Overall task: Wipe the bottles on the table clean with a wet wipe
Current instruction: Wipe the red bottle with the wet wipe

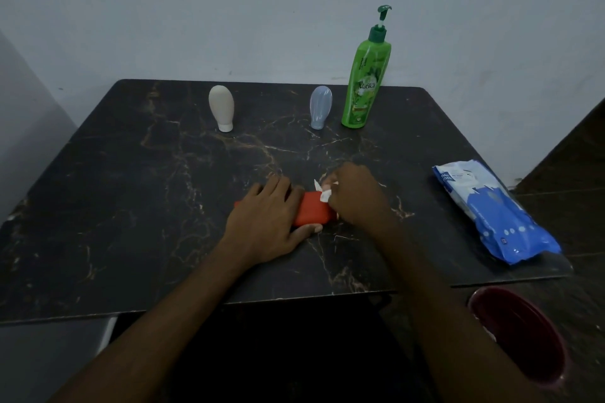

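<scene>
Marble tabletop, red bottle flat within left grip, wet wipe within right grip.

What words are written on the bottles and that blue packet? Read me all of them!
"Vatika": on the green pump bottle.
Other small print on it: too small to read.
Blue wipes pack: white lettering, too blurred to read.
Beige bottle, grey bottle, red bottle: no writing shows.
</scene>
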A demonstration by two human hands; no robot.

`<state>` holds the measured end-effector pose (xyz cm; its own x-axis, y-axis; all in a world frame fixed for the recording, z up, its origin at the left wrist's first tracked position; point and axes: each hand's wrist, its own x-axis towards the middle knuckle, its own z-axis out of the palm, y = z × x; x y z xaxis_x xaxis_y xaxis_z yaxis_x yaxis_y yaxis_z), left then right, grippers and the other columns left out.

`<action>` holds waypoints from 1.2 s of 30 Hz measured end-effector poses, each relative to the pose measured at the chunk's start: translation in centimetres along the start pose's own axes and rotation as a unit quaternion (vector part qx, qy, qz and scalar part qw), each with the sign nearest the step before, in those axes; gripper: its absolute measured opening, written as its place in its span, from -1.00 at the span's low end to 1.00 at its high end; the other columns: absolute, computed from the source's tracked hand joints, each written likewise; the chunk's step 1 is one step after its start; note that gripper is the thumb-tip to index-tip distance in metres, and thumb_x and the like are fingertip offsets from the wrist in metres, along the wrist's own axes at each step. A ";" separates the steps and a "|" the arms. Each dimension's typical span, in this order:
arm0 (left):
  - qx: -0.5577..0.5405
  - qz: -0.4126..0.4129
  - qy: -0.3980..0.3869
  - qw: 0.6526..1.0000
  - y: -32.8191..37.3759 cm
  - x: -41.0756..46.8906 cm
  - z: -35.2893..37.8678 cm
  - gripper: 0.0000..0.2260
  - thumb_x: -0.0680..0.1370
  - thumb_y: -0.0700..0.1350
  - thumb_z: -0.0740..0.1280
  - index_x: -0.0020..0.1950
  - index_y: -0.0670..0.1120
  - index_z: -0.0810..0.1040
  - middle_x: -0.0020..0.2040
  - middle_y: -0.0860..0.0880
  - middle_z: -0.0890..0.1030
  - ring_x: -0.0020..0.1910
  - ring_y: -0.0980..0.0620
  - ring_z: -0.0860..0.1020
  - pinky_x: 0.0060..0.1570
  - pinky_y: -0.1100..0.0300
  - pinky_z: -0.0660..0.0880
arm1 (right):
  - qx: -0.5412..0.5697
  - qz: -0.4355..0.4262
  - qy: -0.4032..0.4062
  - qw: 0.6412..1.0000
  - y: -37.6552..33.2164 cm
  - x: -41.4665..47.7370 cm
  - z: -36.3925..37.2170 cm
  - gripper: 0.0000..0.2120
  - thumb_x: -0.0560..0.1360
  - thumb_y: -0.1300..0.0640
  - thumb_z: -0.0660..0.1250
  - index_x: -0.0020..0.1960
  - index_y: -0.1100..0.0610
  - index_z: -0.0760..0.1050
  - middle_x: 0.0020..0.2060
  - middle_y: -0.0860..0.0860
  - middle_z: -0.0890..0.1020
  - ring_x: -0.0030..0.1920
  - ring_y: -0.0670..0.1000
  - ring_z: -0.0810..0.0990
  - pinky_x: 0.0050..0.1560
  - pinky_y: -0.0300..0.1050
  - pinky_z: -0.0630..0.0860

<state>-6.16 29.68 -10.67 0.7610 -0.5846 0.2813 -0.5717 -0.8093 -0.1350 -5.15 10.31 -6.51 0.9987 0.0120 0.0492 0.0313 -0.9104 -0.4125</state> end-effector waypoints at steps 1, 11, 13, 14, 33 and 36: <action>0.000 -0.001 -0.001 1.000 0.0 0.0 0.0 -0.32 0.57 0.49 -0.03 0.30 -0.02 0.47 0.17 -0.05 0.51 0.14 -0.03 0.47 0.13 -0.01 0.43 | 0.014 0.009 -0.024 1.000 0.0 0.6 -0.3 -0.81 0.43 0.17 0.36 0.02 0.07 0.65 0.01 0.00 0.67 0.04 0.02 0.60 0.08 -0.05 0.56; -0.009 -0.022 0.003 1.000 0.0 0.1 0.1 -0.30 0.55 0.51 -0.01 0.31 -0.03 0.46 0.15 -0.05 0.52 0.11 -0.04 0.47 0.14 -0.02 0.44 | -0.030 -0.062 0.119 0.990 0.4 -6.8 3.0 -0.66 0.53 0.19 0.28 0.29 0.06 0.53 0.03 0.06 0.53 0.00 0.07 0.53 -0.03 -0.07 0.49; -0.009 -0.024 0.005 1.000 0.0 0.1 0.1 -0.29 0.54 0.51 -0.01 0.30 -0.03 0.46 0.15 -0.05 0.52 0.11 -0.04 0.46 0.15 -0.02 0.43 | 0.078 -0.035 0.183 0.979 0.7 -8.2 4.5 -0.68 0.48 0.21 0.26 0.20 0.09 0.60 -0.10 0.03 0.54 -0.15 0.08 0.55 -0.18 -0.09 0.50; -0.008 -0.025 0.004 1.000 0.0 0.1 0.1 -0.29 0.54 0.51 -0.02 0.30 -0.03 0.46 0.15 -0.05 0.51 0.11 -0.04 0.46 0.15 -0.01 0.43 | 0.086 -0.039 0.191 0.977 0.9 -8.3 4.8 -0.68 0.48 0.22 0.27 0.20 0.10 0.60 -0.13 0.02 0.54 -0.18 0.07 0.54 -0.20 -0.08 0.50; -0.020 -0.062 0.058 0.996 0.6 -0.1 -0.6 -0.34 0.45 0.45 0.18 0.24 -0.06 0.49 0.16 -0.07 0.50 0.07 -0.06 0.48 0.05 -0.03 0.46 | 0.102 -0.031 0.212 0.971 0.5 -7.5 2.4 -0.90 0.51 0.30 0.34 -0.02 0.18 0.62 -0.18 0.02 0.49 -0.25 0.00 0.52 -0.23 0.05 0.55; -0.019 -0.052 0.077 0.996 0.9 -0.2 -0.8 -0.41 0.46 0.37 0.24 0.26 -0.06 0.48 0.17 -0.09 0.51 0.06 -0.08 0.52 0.02 -0.01 0.49 | 0.180 0.005 0.259 0.949 1.4 -8.3 1.6 -0.88 0.51 0.28 0.38 0.02 0.16 0.64 -0.12 -0.02 0.52 -0.20 -0.12 0.54 -0.17 -0.08 0.57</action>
<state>-7.08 29.16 -10.08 0.7630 -0.4791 0.4339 -0.5048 -0.8609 -0.0630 -13.31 9.55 -8.94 0.8486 -0.2851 0.4456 0.1272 -0.7076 -0.6950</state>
